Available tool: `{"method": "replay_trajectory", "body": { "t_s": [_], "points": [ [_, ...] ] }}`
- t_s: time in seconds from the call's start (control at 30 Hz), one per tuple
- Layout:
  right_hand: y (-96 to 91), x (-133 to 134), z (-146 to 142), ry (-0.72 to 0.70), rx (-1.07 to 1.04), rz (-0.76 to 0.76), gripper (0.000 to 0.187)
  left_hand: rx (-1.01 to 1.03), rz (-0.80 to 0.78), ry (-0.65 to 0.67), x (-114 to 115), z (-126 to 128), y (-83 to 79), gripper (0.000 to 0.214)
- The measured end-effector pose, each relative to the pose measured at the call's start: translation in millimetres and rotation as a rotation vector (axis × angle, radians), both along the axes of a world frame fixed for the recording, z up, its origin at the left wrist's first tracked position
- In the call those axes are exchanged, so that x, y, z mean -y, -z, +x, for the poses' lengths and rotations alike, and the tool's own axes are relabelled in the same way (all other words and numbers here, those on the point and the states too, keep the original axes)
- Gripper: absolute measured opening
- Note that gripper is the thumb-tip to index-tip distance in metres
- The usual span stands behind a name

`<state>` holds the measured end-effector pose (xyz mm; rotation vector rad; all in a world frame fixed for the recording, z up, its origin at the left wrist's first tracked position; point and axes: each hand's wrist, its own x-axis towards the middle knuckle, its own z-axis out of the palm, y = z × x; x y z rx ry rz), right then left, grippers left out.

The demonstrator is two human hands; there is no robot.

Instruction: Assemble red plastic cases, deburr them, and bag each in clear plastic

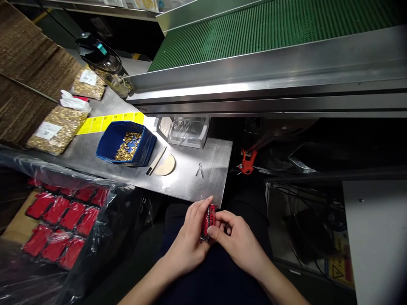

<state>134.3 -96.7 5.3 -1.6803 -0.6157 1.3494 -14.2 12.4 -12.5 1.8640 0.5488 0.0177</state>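
From my head view, I have a small red part (212, 212) between my two hands, low and just past the near edge of the bench (187, 184). My left fingers (194, 212) are closed along its left side; my right fingers (225, 217) pinch it from the right, thumb against the near end. It is hard and narrow, with dark strips and openings.

Just ahead of my fingers, shiny thin metal pieces (199, 170) lie on the smooth steel. Farther ahead and left are a flat, cream-coloured disc (165, 165), a slim pale stick (155, 162) with a black end, and a blue plastic bin (148, 148) of loose brass-coloured bits (124, 153). A grey tray (203, 139) with clear film in it sits beyond the disc. Well left of my fingers, glossy plastic lines a box (124, 190) of red pieces (73, 215) in rows. Far beyond, the ribbed green belt (254, 31) runs behind a brushed metal rail (270, 82). Ahead and right hangs an orange-handled tool (248, 162).

My palms and curled fingers hide much of the red part, so its full outline escapes me. The belt is cut off by the frame, film glare blurs the rowed pieces, and the space under the rail is too dark to read.
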Motion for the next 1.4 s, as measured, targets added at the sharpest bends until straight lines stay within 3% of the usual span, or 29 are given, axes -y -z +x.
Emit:
{"method": "replay_trajectory", "body": {
  "t_s": [0.13, 0.2, 0.3, 0.4, 0.5, 0.63, 0.8, 0.97, 1.07, 1.2, 1.4],
  "points": [
    [8.0, 1, 5, 0.066, -0.406, 0.039, 0.028, 0.01, 0.146, 0.036, -5, 2, 0.9, 0.095],
    [9.9, 2, 8, 0.045, -0.537, 0.068, 0.033, -0.001, 0.097, 0.033, -9, -2, -0.6, 0.104],
    [12.0, 3, 11, -0.006, -0.57, 0.087, 0.035, -0.013, -0.057, 0.033, -19, -13, -3.8, 0.125],
    [14.7, 4, 7, -0.087, -0.574, 0.066, 0.03, -0.022, -0.13, 0.079, -31, -22, -8.7, 0.09],
    [15.6, 2, 0, -0.173, -0.499, 0.06, 0.021, -0.055, -0.069, 0.098, -40, -25, -15.5, 0.06],
    [14.5, -3, -6, -0.247, -0.476, 0.058, 0.021, -0.012, -0.057, 0.107, -48, -24, -23.0, 0.057],
    [23.8, -9, -11, -0.158, -0.653, 0.079, 0.039, -0.117, -0.168, 0.11, -50, -27, -26.3, 0.06],
    [27.6, -21, -17, -0.147, -0.771, 0.114, 0.045, -0.053, -0.178, 0.067, -47, -36, -29.7, 0.036],
    [26.6, -32, -22, -0.217, -0.816, 0.096, 0.045, -0.056, -0.164, 0.051, -46, -45, -29.6, 0.031],
    [41.6, -43, -28, -0.33, -0.812, 0.056, 0.054, 0.004, -0.235, -0.035, -42, -63, -16.1, 0.036],
    [78.1, -47, -37, -0.324, -0.706, -0.151, 0.069, 0.01, -0.327, -0.371, -23, -85, 7.3, 0.042]
  ]
}}
